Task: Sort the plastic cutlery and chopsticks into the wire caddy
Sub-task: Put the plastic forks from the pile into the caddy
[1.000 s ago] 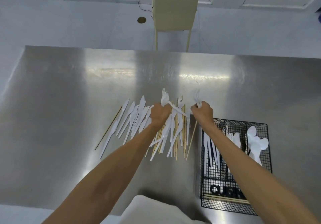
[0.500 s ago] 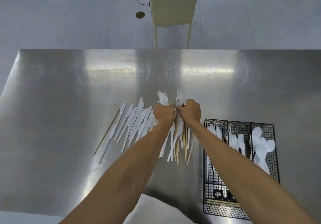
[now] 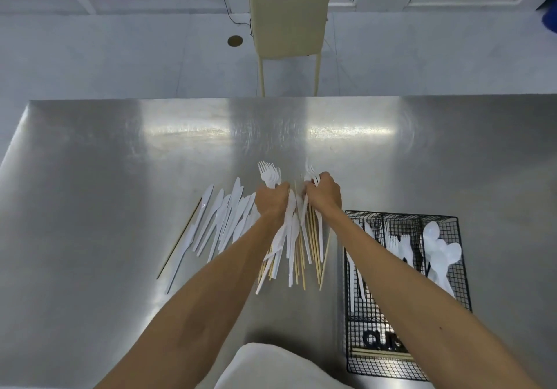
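Observation:
My left hand (image 3: 272,200) grips a bunch of white plastic forks (image 3: 269,174) whose tines fan out above the fist. My right hand (image 3: 324,192) is closed on a few more white forks (image 3: 310,171) right beside it. Under both hands lies a mixed pile of white cutlery and wooden chopsticks (image 3: 313,247). A row of white plastic knives (image 3: 223,216) is spread to the left, with a single chopstick (image 3: 179,239) at its outer edge. The black wire caddy (image 3: 452,222) stands at the right, holding knives, forks and spoons (image 3: 440,253) in separate compartments.
All of it rests on a steel table (image 3: 105,177). A beige chair (image 3: 289,11) stands beyond the far edge. A white cloth or garment (image 3: 271,367) shows at the bottom by the near edge. Chopsticks lie across the caddy's near compartment (image 3: 379,354).
My hands came together over the pile half a second ago and have since drawn slightly apart, each still clutching forks. The view has shifted slightly.

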Tool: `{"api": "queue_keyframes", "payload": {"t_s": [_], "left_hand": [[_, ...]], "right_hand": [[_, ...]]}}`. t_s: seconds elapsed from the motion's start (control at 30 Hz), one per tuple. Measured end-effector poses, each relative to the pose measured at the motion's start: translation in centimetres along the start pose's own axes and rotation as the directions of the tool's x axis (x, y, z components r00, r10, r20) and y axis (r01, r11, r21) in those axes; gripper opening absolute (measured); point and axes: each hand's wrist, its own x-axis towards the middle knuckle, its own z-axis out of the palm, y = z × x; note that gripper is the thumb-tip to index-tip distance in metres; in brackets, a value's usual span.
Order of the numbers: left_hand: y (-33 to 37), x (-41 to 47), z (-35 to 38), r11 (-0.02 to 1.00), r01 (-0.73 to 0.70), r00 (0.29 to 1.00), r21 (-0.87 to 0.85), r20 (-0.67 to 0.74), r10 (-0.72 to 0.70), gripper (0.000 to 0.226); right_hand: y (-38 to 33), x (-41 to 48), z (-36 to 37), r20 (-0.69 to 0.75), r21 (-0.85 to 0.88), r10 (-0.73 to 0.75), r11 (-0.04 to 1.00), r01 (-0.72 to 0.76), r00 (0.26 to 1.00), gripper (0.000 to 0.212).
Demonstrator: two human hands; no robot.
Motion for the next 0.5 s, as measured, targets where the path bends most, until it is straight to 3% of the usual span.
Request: {"api": "queue_keyframes", "payload": {"t_s": [0.1,0.23,0.33,0.5], "left_hand": [[0.6,-1.4,-0.8,0.986,-0.165,0.982,0.02,0.093,0.162,0.014],[0.4,-3.5,-1.4,0.945,-0.321,0.928,0.062,0.221,0.3,0.017],[-0.2,-5.5,-1.4,0.921,-0.381,0.896,0.078,0.275,0.348,0.026],[-1.3,-10.3,-0.7,0.944,-0.329,0.857,-0.015,0.416,0.306,0.028]], "right_hand": [[0.2,-0.6,-1.3,0.0,0.07,-0.027,0.997,0.027,1.0,0.02],[0.9,-2.1,-3.2,0.035,0.11,-0.057,0.993,0.053,0.998,0.024],[1.6,-3.5,-5.0,0.098,0.222,-0.001,0.975,-0.021,0.995,0.02],[3.9,-6.9,-8.8,0.157,0.394,0.003,0.917,-0.065,0.988,0.011]]}}
